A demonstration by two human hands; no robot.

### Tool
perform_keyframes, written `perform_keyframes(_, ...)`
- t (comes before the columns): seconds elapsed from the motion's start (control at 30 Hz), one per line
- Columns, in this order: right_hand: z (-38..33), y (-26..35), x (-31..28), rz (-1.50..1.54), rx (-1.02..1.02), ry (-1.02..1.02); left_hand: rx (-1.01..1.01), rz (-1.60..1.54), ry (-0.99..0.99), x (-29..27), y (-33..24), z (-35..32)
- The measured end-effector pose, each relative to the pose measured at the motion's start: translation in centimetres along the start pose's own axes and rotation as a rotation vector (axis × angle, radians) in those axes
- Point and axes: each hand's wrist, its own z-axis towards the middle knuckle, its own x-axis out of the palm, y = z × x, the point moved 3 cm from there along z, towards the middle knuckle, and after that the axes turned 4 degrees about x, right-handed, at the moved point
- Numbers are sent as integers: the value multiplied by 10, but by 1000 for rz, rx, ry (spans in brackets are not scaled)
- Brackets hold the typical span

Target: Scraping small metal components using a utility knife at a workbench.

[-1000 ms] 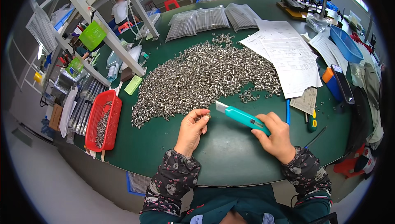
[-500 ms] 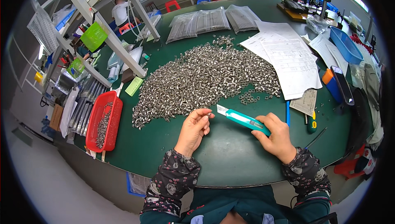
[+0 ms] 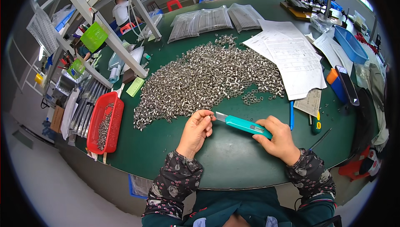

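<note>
- The left hand (image 3: 194, 133) is pinching a small metal piece (image 3: 212, 117) between its fingers (image 3: 203, 112).
- The right hand (image 3: 278, 138) is grasping a teal utility knife (image 3: 243, 124), its blade (image 3: 221, 117) pointing toward the piece.
- Metal rings (image 3: 200, 81) are lying heaped on the desk (image 3: 233, 160) beyond.

I see a teal utility knife (image 3: 246, 125) with a grey blade (image 3: 221, 117), and a dark green bench (image 3: 233, 158). The small metal rings (image 3: 200, 77) gleam silver; the slotted basket (image 3: 110, 137) is bright red, the long tray (image 3: 350, 45) light blue. Black sleeve covers (image 3: 177, 181) carry a scattered pink and whitish floral print.
</note>
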Motion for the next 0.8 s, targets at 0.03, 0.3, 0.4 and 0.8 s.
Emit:
perform_keyframes(0.03,0,0,0,11,17,36,3,-18,3,1,0,0)
perform_keyframes(0.3,0,-2,3,76,56,136,17,31,18,-1,0,0)
perform_keyframes(0.4,1,-4,2,62,58,135,-1,53,53,2,-2,0)
perform_keyframes(0.8,8,-17,-26,281,159,-253,-294,299,18,51,5,29)
